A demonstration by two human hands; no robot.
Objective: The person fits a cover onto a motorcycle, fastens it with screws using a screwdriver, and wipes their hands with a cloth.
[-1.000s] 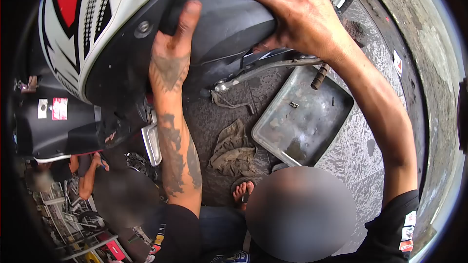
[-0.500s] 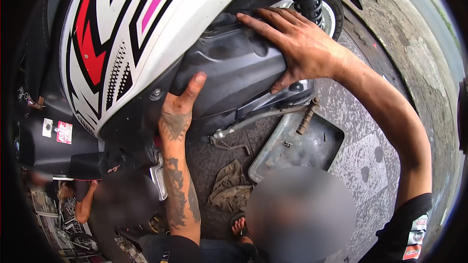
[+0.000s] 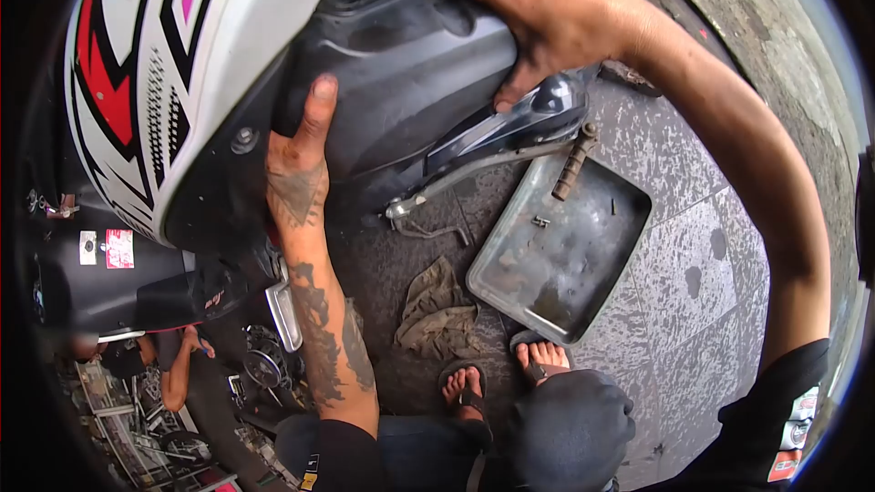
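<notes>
A black plastic air filter cover (image 3: 401,87) sits on the side of a scooter, beside its white patterned body panel (image 3: 232,64). My left hand (image 3: 299,150) holds the cover's near left end, thumb up on its surface; the other fingers are hidden beneath. Over the cover's far right end lies my right hand (image 3: 538,14), its fingers stretched across the top and its thumb pressed against the lower edge. Below the cover runs the kick-start lever (image 3: 483,169).
A metal tray (image 3: 583,246) with small screws and a rubber-sleeved lever end above its rim lies on the floor. A crumpled rag (image 3: 437,310) is left of it. Sandalled feet (image 3: 465,387) are below. Another person's arm (image 3: 178,369) and several parts show at lower left.
The view has shifted, so the scooter and both hands appear further left and higher. Both hands keep their places on the cover. More of the tray and feet shows.
</notes>
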